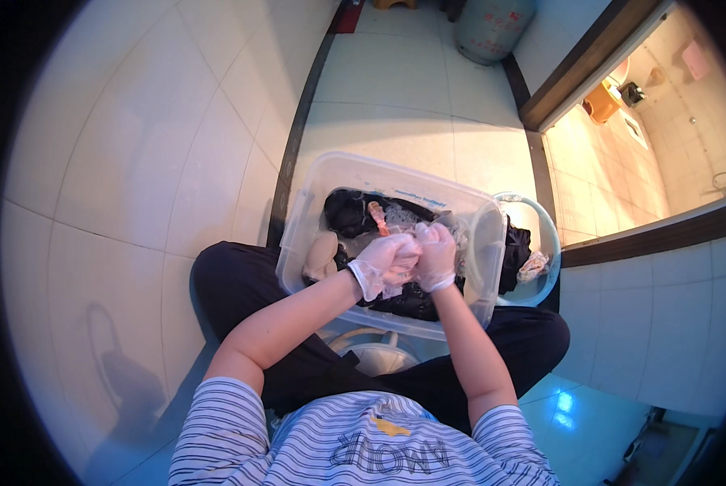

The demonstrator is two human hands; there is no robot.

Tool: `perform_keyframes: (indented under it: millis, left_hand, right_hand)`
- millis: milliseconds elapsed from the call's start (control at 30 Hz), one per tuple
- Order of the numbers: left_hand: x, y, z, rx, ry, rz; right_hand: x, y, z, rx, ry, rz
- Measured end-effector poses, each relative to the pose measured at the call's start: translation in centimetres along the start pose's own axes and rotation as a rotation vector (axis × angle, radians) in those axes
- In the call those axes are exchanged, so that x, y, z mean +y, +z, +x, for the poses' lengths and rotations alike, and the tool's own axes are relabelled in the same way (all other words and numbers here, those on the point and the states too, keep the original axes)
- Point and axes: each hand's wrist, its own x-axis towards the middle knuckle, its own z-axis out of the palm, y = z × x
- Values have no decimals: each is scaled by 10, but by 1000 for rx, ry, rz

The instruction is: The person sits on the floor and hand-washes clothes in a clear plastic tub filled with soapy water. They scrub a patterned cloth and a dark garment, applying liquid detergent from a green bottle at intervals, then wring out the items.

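My left hand (389, 261) and my right hand (434, 254), both in clear plastic gloves, are closed side by side on a bunched light pinkish cloth (401, 267). They are above the middle of a translucent plastic tub (393, 167). Wet black clothing (346, 212) lies in sudsy water around them. An orange-pink patterned fabric piece (377, 217) rises just beyond my left hand. At the tub's left side sits a beige cloth item (321, 256). The fingers partly hide the held cloth.
Right of the tub stands a light blue basin (551, 228) with black clothing (514, 255) and a patterned cloth (533, 267). A white bucket (378, 358) is between my legs. Tiled walls flank me; a gas cylinder (493, 30) stands ahead, and a doorway opens at right, an orange stool (603, 102) beyond.
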Motion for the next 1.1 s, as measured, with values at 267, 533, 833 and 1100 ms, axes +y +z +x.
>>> perform_keyframes:
  millis: [267,533,833,1100]
  left_hand:
    - [43,35,-23,139,201,237]
    - [39,33,-25,196,110,235]
    - [39,-19,-9,681,89,193]
    - [17,2,-11,153,-288,637]
  right_hand:
    - [9,-29,4,-99,265,203]
    - [-21,-33,-4,-255,411,611]
    - [-8,-81,32,125,361,1206]
    - [-24,-92,26,-62,258,1114]
